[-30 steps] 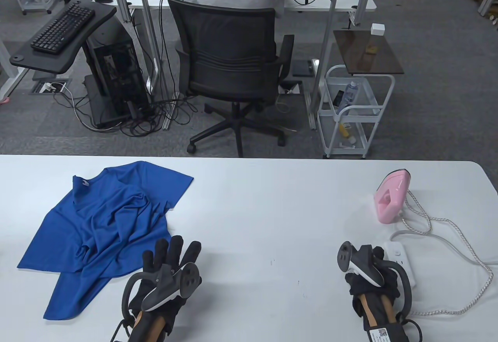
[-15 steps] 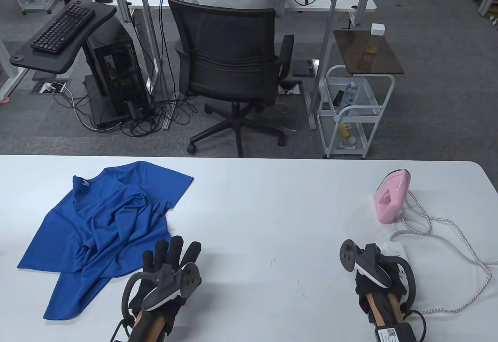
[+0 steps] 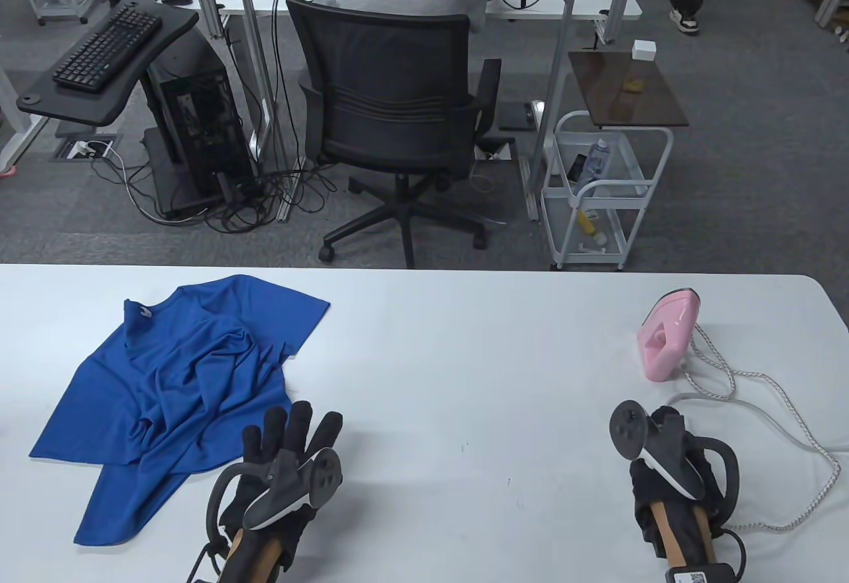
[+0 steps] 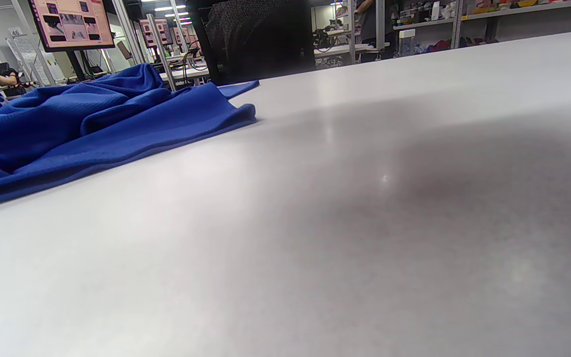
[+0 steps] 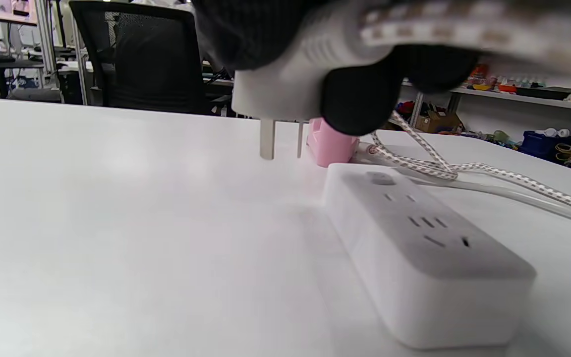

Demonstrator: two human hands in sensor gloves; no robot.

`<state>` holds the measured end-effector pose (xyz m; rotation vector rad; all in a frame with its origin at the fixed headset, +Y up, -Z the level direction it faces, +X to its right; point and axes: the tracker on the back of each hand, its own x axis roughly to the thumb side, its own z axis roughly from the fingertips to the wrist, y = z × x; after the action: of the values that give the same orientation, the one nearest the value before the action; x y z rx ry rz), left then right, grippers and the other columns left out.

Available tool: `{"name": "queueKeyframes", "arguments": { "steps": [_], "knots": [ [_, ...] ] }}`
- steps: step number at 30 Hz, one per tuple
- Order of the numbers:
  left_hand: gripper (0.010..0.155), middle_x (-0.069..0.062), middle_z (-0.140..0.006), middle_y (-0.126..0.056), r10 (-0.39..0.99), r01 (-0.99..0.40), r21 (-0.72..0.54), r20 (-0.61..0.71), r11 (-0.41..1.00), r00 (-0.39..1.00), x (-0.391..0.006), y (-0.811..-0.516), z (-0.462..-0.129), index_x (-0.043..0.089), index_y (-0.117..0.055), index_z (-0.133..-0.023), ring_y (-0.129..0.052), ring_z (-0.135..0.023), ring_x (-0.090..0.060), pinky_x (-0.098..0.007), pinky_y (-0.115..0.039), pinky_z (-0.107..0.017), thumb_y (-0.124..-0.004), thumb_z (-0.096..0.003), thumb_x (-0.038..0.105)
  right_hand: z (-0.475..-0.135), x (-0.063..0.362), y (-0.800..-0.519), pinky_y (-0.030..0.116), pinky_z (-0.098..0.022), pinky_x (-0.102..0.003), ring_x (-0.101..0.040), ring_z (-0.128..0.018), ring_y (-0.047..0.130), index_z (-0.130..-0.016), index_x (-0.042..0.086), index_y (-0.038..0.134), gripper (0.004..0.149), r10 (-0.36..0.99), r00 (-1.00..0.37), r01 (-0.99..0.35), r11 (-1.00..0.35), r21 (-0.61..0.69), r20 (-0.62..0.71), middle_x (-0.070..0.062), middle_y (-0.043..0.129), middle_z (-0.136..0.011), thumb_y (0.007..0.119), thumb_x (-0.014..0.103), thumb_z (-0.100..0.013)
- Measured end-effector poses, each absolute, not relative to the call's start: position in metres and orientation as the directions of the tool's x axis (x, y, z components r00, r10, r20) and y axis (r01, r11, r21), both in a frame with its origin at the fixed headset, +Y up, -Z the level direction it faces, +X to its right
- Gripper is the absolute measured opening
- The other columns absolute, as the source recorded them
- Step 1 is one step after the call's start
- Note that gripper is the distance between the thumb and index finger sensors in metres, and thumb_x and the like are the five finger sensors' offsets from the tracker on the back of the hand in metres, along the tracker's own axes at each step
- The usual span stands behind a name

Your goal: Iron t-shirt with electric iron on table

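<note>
Plug [image 5: 285,94] pinched in our right hand [image 3: 670,470] above the strip [image 5: 424,253] at 5 o'clock — probably powering the iron [image 3: 666,337]; left hand [image 3: 285,470] spread flat.

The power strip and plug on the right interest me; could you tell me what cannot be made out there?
- Table view: the power strip is hidden under the right hand and its tracker.
- Right wrist view: the plug is blurred, its top covered by gloved fingers.
- Whether the power strip is switched on: not visible.
</note>
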<state>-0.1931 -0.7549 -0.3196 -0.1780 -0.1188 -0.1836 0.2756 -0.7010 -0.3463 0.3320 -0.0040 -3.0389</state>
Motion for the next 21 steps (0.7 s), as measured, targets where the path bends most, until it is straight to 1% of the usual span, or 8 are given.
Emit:
{"name": "queueKeyframes", "arguments": {
  "steps": [4, 14, 21],
  "knots": [
    [0.081, -0.008, -0.120, -0.011, -0.177, 0.199, -0.170, 0.137, 0.965, 0.975, -0.192, -0.755, -0.319, 0.041, -0.006, -0.107, -0.021, -0.110, -0.045, -0.065, -0.030, -0.076, -0.054, -0.0453, 0.060, -0.343, 0.289, -0.698, 0.083, -0.051, -0.049, -0.031, -0.064, 0.098, -0.095, 0.021, 0.078, 0.052, -0.105, -0.957, 0.103, -0.994, 0.022, -0.269, -0.020, 0.079, -0.089, 0.080, 0.023, -0.043],
    [0.081, -0.008, -0.120, -0.012, -0.172, 0.195, -0.174, 0.137, 0.965, 0.975, -0.192, -0.756, -0.319, 0.041, -0.007, -0.108, -0.021, -0.110, -0.045, -0.065, -0.030, -0.076, -0.054, -0.0454, 0.060, -0.343, 0.321, -0.703, 0.083, -0.049, -0.047, -0.033, -0.062, 0.098, -0.095, 0.019, 0.079, 0.051, -0.127, -0.915, 0.092, -0.990, 0.108, -0.383, -0.020, 0.081, -0.090, 0.081, 0.023, -0.045],
    [0.080, -0.008, -0.120, -0.012, -0.172, 0.196, -0.184, 0.139, 0.963, 0.975, -0.192, -0.756, -0.319, 0.041, -0.008, -0.108, -0.021, -0.110, -0.045, -0.065, -0.030, -0.076, -0.054, -0.0454, 0.060, -0.345, 0.329, -0.714, 0.084, -0.048, -0.047, -0.032, -0.062, 0.098, -0.095, 0.019, 0.079, 0.050, -0.148, -0.901, 0.094, -0.984, 0.148, -0.407, -0.020, 0.081, -0.090, 0.081, 0.023, -0.045]
  ]
}}
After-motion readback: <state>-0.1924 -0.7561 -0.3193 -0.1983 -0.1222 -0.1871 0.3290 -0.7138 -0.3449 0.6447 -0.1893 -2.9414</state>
